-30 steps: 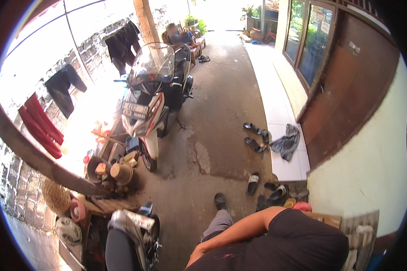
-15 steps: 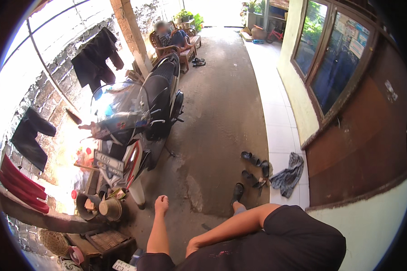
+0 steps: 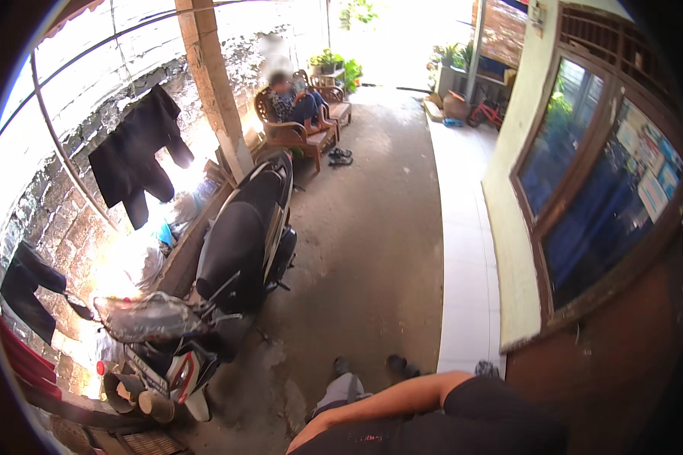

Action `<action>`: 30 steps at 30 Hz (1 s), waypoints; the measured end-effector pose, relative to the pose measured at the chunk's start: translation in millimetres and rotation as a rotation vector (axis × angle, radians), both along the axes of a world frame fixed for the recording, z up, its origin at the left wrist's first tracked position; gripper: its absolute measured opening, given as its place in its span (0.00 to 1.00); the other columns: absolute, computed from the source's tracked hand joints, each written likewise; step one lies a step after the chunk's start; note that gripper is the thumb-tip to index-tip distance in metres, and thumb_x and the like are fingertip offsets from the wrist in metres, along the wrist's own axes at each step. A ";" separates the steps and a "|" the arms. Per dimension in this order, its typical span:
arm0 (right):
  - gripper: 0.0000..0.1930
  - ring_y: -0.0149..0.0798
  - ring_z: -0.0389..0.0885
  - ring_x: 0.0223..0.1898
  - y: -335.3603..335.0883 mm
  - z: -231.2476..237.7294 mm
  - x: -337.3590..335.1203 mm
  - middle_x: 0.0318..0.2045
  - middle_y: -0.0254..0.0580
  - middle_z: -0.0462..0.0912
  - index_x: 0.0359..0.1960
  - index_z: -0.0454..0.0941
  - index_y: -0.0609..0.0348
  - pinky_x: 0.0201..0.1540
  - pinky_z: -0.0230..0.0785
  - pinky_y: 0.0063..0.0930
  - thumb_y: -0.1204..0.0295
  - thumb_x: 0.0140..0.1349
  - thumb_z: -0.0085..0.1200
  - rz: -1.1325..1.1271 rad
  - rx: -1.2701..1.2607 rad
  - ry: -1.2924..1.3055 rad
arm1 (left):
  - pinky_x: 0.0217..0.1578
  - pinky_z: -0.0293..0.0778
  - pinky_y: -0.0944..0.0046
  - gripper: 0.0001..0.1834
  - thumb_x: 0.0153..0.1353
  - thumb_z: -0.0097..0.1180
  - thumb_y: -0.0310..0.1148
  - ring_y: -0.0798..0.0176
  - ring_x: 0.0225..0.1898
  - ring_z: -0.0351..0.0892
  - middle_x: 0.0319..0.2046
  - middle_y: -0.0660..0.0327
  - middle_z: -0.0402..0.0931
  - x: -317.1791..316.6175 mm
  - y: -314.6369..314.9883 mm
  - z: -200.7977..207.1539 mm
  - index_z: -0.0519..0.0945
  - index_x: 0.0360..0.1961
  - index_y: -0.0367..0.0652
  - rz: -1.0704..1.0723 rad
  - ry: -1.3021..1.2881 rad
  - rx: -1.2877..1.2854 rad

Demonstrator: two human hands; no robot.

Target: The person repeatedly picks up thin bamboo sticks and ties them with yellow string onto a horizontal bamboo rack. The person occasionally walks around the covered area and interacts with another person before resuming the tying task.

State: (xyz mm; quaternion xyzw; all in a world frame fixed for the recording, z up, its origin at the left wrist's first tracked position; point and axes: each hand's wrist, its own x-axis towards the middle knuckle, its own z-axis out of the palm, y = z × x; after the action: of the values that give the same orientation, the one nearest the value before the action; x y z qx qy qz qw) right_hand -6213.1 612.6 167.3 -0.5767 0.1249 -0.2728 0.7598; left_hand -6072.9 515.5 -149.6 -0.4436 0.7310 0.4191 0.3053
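My bare right forearm crosses the lower edge, below a black short sleeve. Its hand is cut off by the bottom of the view, so the fingers and anything in them are hidden. My left hand and arm are out of sight. Under me show a leg in grey and a dark sandal on the concrete floor. Ahead on the left stands a parked motorbike, with a clear plastic cover over its front.
A person sits on a wooden chair farther off, with sandals nearby. Dark clothes hang along the left wall. A white-tiled ledge and a house window line the right. Pots stand at lower left.
My left hand has dropped out of view, and my right hand is now cut off too. The view has tilted upward; the motorbike sits lower. The loose sandals by the ledge have left the view.
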 end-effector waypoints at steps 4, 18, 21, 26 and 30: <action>0.25 0.39 0.72 0.59 -33.7 -14.9 -114.9 0.58 0.47 0.75 0.60 0.69 0.71 0.62 0.64 0.33 0.62 0.71 0.50 0.027 -0.006 0.013 | 0.50 0.74 0.51 0.21 0.60 0.53 0.45 0.48 0.50 0.82 0.45 0.46 0.82 -107.9 -29.5 -7.5 0.83 0.43 0.39 0.073 -0.021 0.000; 0.27 0.40 0.71 0.60 -175.4 -7.9 -461.2 0.60 0.49 0.73 0.61 0.67 0.72 0.62 0.63 0.34 0.61 0.71 0.51 0.009 0.015 -0.063 | 0.36 0.76 0.65 0.16 0.63 0.54 0.40 0.67 0.31 0.80 0.30 0.61 0.83 -591.5 -165.7 9.9 0.83 0.43 0.39 0.318 0.541 0.186; 0.27 0.40 0.71 0.60 -190.6 -13.2 -516.6 0.60 0.49 0.73 0.61 0.66 0.73 0.62 0.63 0.34 0.61 0.71 0.51 0.025 0.048 -0.055 | 0.38 0.77 0.64 0.17 0.63 0.54 0.41 0.66 0.34 0.82 0.34 0.60 0.84 -646.1 -181.4 10.5 0.83 0.44 0.40 0.331 0.537 0.176; 0.28 0.41 0.71 0.60 -199.3 -28.1 -620.6 0.61 0.49 0.72 0.62 0.66 0.73 0.63 0.63 0.34 0.61 0.70 0.52 0.076 0.088 -0.022 | 0.47 0.77 0.57 0.18 0.62 0.53 0.44 0.56 0.44 0.84 0.41 0.55 0.85 -702.3 -199.9 -22.1 0.85 0.46 0.46 0.313 0.178 0.017; 0.28 0.41 0.70 0.61 -204.8 -40.1 -712.9 0.61 0.50 0.72 0.62 0.65 0.73 0.63 0.63 0.34 0.61 0.70 0.52 0.088 0.112 -0.037 | 0.49 0.76 0.54 0.22 0.60 0.50 0.47 0.52 0.47 0.83 0.44 0.50 0.83 -740.1 -195.2 -44.9 0.85 0.44 0.43 0.114 0.007 -0.041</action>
State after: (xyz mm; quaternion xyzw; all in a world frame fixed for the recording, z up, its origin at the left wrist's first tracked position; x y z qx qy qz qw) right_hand -6926.0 407.9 127.2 -0.5331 0.1002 -0.2423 0.8044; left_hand -6813.0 320.3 -194.5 -0.4890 0.7142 0.4223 0.2693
